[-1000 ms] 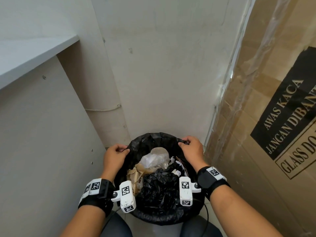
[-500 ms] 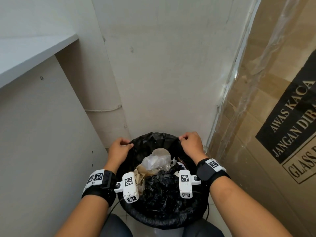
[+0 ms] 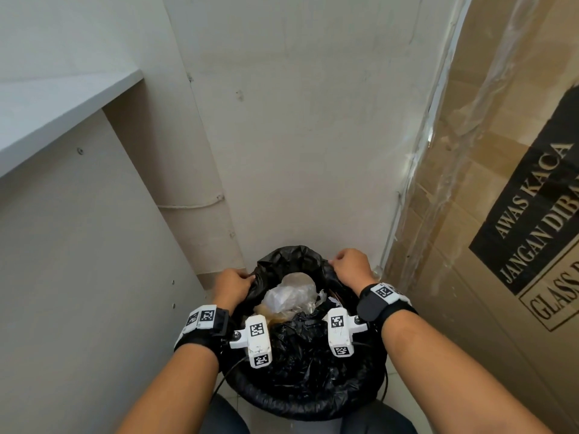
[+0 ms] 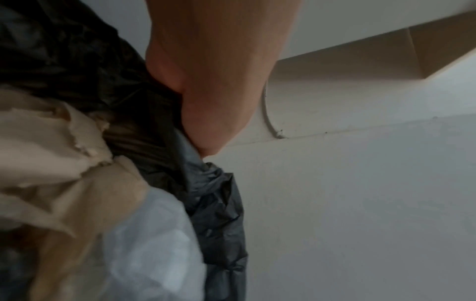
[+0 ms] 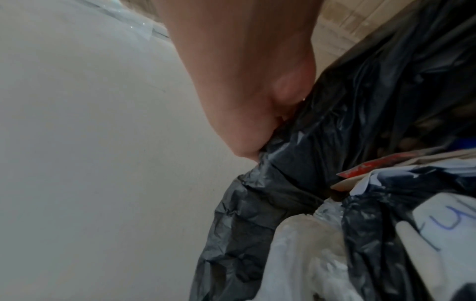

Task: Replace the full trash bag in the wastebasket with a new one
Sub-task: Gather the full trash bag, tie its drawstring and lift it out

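A black trash bag [image 3: 294,393] lines a round wastebasket on the floor in the corner, full of brown paper, clear plastic [image 3: 291,294] and crumpled black plastic. My left hand [image 3: 233,285] grips the bag's rim on the left side, fingers curled round the plastic [image 4: 206,177]. My right hand [image 3: 351,266] grips the rim on the right side [image 5: 278,154]. The far rim [image 3: 288,256] is bunched and raised between the two hands. The basket's own wall is mostly hidden by the bag.
A white cabinet side [image 3: 87,277] with a shelf top [image 3: 56,101] stands close on the left. A large cardboard box [image 3: 501,214] wrapped in clear film stands close on the right. The wall [image 3: 313,136] is right behind the basket. My knees show at the bottom edge.
Both hands have lifted the bag's far rim upward and drawn it a little inward, so the opening looks narrower. The head view has tilted slightly upward.
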